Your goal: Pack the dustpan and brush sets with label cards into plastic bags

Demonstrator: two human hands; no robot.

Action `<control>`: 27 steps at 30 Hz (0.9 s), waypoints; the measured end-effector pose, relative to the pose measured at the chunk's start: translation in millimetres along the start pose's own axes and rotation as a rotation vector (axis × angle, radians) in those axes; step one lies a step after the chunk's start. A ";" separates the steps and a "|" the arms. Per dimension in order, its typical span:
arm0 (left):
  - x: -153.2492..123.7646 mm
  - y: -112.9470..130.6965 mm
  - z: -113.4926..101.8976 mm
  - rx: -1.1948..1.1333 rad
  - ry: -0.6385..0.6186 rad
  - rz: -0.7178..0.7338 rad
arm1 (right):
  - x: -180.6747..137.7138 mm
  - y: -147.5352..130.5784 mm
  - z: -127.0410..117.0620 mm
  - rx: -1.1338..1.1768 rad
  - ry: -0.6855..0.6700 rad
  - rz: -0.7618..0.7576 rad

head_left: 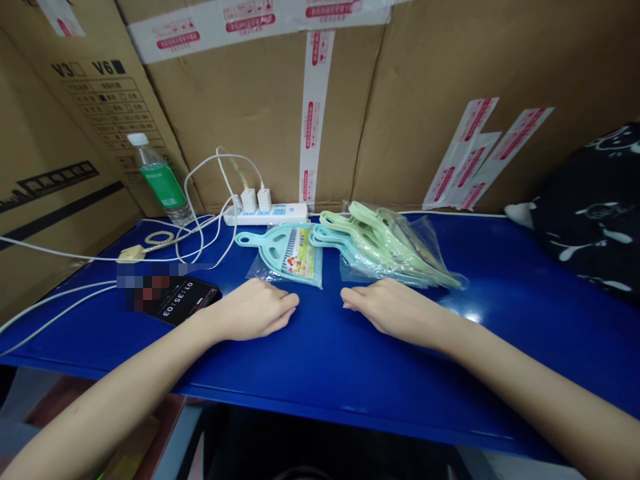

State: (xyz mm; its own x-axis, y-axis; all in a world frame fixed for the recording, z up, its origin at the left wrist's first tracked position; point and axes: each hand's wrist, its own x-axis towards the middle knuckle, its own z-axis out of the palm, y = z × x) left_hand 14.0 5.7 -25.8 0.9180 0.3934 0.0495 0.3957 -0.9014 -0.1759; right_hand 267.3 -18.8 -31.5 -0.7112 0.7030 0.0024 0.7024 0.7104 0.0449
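My left hand (257,308) rests palm down on the blue table (325,360), fingers curled loosely together, holding nothing. Just beyond it lies one bagged teal dustpan set (287,250) with a colourful label. My right hand (387,308) also lies palm down, fingers together and pointing left, holding nothing. Its knuckles sit at the near edge of a pile of several bagged green and teal dustpan sets (390,247).
A phone (177,300) showing a timer lies left of my left hand. Behind are a white power strip (270,213) with chargers and cables, a water bottle (160,177), cardboard boxes (450,100) as a back wall, and a black patterned cushion (595,207) at right.
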 end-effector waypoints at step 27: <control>-0.6 -0.6 -0.4 -0.036 0.018 0.007 | 2.3 -0.7 -1.3 -0.068 -0.043 0.039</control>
State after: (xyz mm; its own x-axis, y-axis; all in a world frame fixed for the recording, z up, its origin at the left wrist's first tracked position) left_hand 13.2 5.9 -25.3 0.9208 0.3843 0.0660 0.3899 -0.9100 -0.1408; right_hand 265.2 -17.8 -30.2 -0.6803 0.7320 -0.0369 0.7249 0.6794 0.1134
